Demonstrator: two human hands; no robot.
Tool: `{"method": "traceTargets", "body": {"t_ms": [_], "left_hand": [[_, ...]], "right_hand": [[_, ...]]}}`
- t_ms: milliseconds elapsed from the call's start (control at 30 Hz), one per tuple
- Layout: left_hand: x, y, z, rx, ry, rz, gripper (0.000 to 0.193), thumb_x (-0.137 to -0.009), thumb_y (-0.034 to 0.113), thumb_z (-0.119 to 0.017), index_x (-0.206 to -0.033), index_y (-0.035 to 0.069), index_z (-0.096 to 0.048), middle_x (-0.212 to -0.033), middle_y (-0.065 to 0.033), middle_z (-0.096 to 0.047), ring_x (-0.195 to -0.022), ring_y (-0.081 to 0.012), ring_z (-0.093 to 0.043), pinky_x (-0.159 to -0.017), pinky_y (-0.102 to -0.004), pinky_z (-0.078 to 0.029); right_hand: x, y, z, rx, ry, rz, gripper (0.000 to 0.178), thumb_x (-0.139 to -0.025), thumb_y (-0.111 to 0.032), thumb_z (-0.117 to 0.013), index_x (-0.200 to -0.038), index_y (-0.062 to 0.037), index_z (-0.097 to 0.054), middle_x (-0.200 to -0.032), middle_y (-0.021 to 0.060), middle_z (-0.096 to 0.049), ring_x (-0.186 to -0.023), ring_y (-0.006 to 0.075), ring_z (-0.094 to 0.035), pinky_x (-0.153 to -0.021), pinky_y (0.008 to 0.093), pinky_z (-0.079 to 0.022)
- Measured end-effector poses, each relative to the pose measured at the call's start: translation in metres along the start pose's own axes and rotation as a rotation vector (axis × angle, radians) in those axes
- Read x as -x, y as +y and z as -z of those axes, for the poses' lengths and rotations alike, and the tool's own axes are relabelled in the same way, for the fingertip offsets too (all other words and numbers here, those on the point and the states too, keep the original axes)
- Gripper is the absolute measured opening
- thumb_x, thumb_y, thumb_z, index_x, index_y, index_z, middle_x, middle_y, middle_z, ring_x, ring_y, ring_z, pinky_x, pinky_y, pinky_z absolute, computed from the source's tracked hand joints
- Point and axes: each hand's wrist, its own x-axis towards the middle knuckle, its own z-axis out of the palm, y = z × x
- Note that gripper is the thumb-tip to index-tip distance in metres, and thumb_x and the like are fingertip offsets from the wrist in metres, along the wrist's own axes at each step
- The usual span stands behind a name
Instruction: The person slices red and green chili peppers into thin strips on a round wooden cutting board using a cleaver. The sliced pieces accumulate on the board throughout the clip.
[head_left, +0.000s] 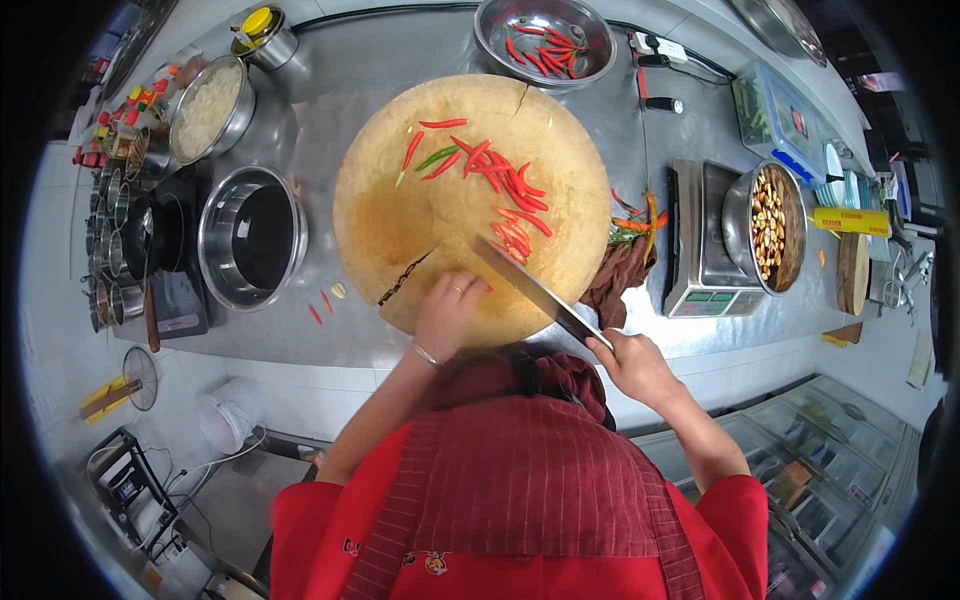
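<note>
A round wooden chopping board [400, 215] lies on the steel counter, with several red chillies [505, 185] and one green chilli [436, 157] scattered over its far half. My right hand [632, 365] grips the handle of a cleaver [535, 292], whose blade reaches over the board's near right part. My left hand [447, 312] rests palm down on the board's near edge, fingers curled next to the blade tip beside a red chilli; I cannot tell whether it pinches it.
A steel bowl of red chillies [545, 40] stands behind the board. An empty steel pot [252, 237] and a bowl of white food [208, 110] are at left. A scale [700, 245] with a pot of nuts [768, 228] is at right. A brown cloth [620, 280] lies beside the board.
</note>
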Motion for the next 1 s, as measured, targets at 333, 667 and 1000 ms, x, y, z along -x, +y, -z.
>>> {"method": "traceTargets", "body": {"t_ms": [333, 667, 1000], "left_hand": [[0.023, -0.016, -0.022, -0.084, 0.156, -0.212, 0.027, -0.074, 0.003, -0.058, -0.1, -0.004, -0.065, -0.104, -0.0162, -0.062, -0.095, -0.0323, -0.062, -0.084, -0.0385, -0.052], [0.028, -0.025, -0.024, -0.108, 0.131, -0.228, 0.025, -0.074, 0.001, -0.058, -0.097, -0.006, -0.065, -0.102, -0.0169, -0.064, -0.095, -0.0329, -0.063, -0.086, -0.0389, -0.053], [0.019, -0.015, -0.019, -0.082, 0.172, -0.208, 0.024, -0.073, -0.001, -0.06, -0.096, -0.004, -0.067, -0.103, -0.0161, -0.065, -0.094, -0.0299, -0.063, -0.083, -0.0369, -0.054]], "right_hand": [[0.017, -0.009, -0.007, 0.155, 0.047, 0.117, 0.027, -0.095, -0.03, -0.057, -0.086, -0.0046, -0.057, -0.058, 0.0189, -0.059, -0.054, 0.0393, -0.061, -0.048, 0.0473, -0.048], [0.018, -0.031, 0.017, 0.23, -0.071, 0.116, 0.025, -0.092, -0.025, -0.059, -0.086, -0.0016, -0.054, -0.057, 0.02, -0.058, -0.054, 0.0401, -0.061, -0.049, 0.0482, -0.049], [-0.004, -0.021, -0.016, 0.144, -0.078, 0.083, 0.024, -0.092, -0.024, -0.06, -0.086, -0.0017, -0.055, -0.056, 0.0225, -0.057, -0.054, 0.0427, -0.06, -0.049, 0.05, -0.048]]}}
